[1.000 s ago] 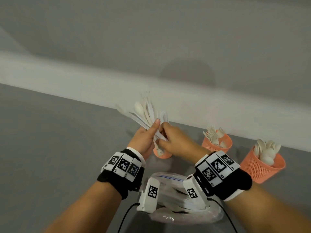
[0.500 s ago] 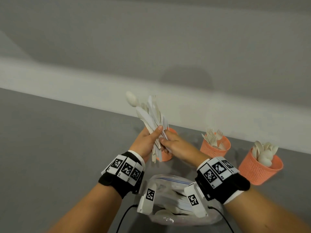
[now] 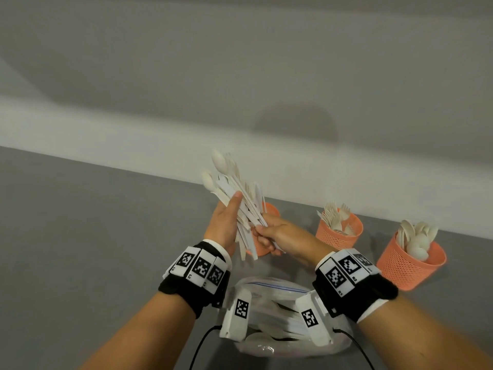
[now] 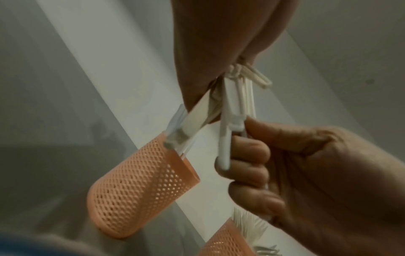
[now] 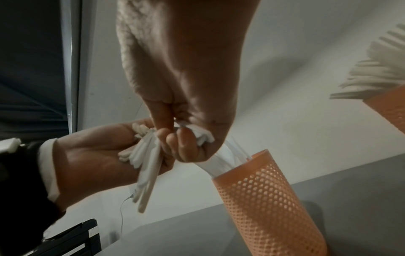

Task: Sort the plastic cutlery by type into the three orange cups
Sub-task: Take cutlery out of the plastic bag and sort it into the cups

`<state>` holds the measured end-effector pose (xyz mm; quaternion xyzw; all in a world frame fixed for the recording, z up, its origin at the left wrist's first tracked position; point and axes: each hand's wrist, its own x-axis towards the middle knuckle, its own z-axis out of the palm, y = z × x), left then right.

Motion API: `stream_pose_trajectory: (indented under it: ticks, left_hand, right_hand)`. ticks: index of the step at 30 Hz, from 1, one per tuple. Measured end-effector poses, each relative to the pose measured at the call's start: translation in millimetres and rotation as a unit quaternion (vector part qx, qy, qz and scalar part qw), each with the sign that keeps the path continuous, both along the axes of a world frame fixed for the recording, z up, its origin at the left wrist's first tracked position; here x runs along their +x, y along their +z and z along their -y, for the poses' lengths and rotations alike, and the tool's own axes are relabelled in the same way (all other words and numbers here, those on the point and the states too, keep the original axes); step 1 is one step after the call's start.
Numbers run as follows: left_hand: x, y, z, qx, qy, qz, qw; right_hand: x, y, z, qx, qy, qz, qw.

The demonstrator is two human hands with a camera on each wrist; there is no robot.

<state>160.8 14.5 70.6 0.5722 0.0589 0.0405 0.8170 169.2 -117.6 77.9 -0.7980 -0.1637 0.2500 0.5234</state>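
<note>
White plastic everywhere — a mixed bundle of cutlery (image 3: 236, 201) is fanned upright in the person's left hand (image 3: 222, 227), thumb pressed across the front and fingers wrapped behind, spoon bowls at the top and handle ends poking out below the palm. Held that way the handle ends stay free, which looks like the point: the right hand (image 3: 277, 236) is right beside it, fingers curled around a few flat handles, thumb pinching them in. From the right wrist view those pinched pieces run down into the mouth of the near orange cup (image 5: 269, 194), so my guess is knives are being peeled out of the fan and fed straight in.

That cup sits directly beneath both hands, which keeps the drop short. Off to the right, the fork cup (image 3: 339, 229) bristles with tines, and beyond it the spoon cup (image 3: 410, 259) is heaped with bowls, each type kept apart. Near the person, under the wrists, a clear zip bag (image 3: 266, 345) lies on the grey table (image 3: 80, 236) with more cutlery inside, so there's plenty left to sort.

One risk I'd flag: the bundle is loose, and tugging pieces from the bottom could drag neighbours out with them.
</note>
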Motion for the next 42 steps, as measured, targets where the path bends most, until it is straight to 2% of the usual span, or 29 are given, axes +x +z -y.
stream_pose_trajectory:
  ticks: [8,14,20,26,30,32,35,38,40,42]
  left_hand:
    - [-3,-4,4,-0.008,0.034,0.001,0.999]
    - [-1,-1,4,-0.05,0.016,0.029,0.998]
    - [4,-1,-2,-0.099,0.071,0.022,0.992]
    - [11,4,-7,-0.083,0.08,0.044,0.992]
    - [18,9,-22,-0.147,0.123,0.053,0.98]
    - [22,8,-35,-0.145,0.149,0.056,0.977]
    - [20,7,-43,-0.115,0.12,0.057,0.984]
    - [14,8,-32,-0.097,0.044,0.05,0.993]
    - [11,9,-24,-0.101,-0.001,0.035,0.994]
    - [10,9,-18,-0.107,-0.029,0.014,0.994]
  right_hand:
    - [0,-2,14,0.046,0.035,-0.082,0.995]
    - [1,2,22,0.035,0.041,-0.12,0.991]
    - [0,0,32,0.026,0.055,-0.148,0.987]
    - [0,-1,24,-0.003,0.084,-0.08,0.993]
    - [6,0,35,-0.105,0.122,-0.032,0.986]
    - [10,4,48,-0.143,0.135,-0.015,0.98]
    - [23,14,55,-0.106,0.051,0.068,0.991]
    - [40,23,39,0.038,-0.09,0.166,0.981]
    - [50,22,23,0.114,-0.135,0.19,0.966]
    - [57,15,7,0.136,-0.155,0.184,0.961]
